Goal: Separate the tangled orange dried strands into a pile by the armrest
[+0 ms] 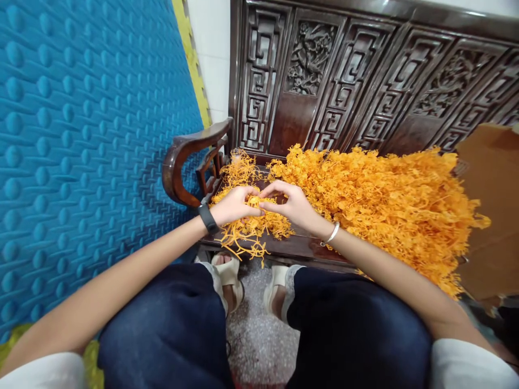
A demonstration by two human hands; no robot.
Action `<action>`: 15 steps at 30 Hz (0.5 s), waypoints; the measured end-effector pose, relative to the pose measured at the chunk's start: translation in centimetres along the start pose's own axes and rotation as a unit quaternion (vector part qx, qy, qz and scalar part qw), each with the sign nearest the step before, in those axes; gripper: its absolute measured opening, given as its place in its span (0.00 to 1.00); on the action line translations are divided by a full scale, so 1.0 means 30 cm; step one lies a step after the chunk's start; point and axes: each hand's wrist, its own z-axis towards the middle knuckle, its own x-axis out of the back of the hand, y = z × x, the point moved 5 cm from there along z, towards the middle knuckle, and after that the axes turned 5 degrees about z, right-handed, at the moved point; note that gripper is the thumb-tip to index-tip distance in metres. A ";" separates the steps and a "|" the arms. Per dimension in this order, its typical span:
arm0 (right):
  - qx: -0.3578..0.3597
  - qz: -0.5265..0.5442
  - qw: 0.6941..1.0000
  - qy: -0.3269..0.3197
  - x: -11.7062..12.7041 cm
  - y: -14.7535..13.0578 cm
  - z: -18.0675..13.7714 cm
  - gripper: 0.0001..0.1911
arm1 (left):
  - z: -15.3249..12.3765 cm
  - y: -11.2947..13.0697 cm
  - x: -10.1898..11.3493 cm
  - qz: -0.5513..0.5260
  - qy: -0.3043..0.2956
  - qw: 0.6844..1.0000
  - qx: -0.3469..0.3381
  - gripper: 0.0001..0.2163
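My left hand (238,205), with a black band on the wrist, has its fingers curled round a small orange plastic piece (253,201). From the other side my right hand (292,205), wearing a silver bracelet, pinches at the same piece with thumb and forefinger. The fingertips of both hands nearly meet there and cover part of it. Beneath the hands lies a loose heap of thin orange stick-like pieces (243,243) on the dark wooden bench seat (308,246). To the right of my hands spreads a large pile of orange frilly, flower-like plastic pieces (389,200).
The bench has a carved back (295,119) behind the piles and a curved armrest (175,167) at the left. A brown cardboard sheet (492,216) stands at the right. Blue textured matting (89,135) fills the left side. My knees and sandals (231,273) are below the seat edge.
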 end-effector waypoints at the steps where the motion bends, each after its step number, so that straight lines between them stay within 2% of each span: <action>1: -0.004 0.003 1.000 0.010 0.000 0.001 -0.002 0.05 | -0.004 0.002 -0.001 -0.001 0.000 1.000 -0.011 0.16; 5: -0.055 0.074 0.995 0.048 0.006 0.013 -0.004 0.03 | -0.021 0.028 0.015 0.005 0.037 0.996 -0.085 0.20; 10: -0.120 0.215 0.968 0.037 -0.001 0.033 -0.004 0.04 | -0.034 0.047 0.041 0.007 0.056 0.991 -0.124 0.13; 15: -0.104 0.205 0.970 0.074 0.015 0.025 -0.016 0.05 | -0.040 0.063 0.045 0.091 0.070 0.983 -0.140 0.10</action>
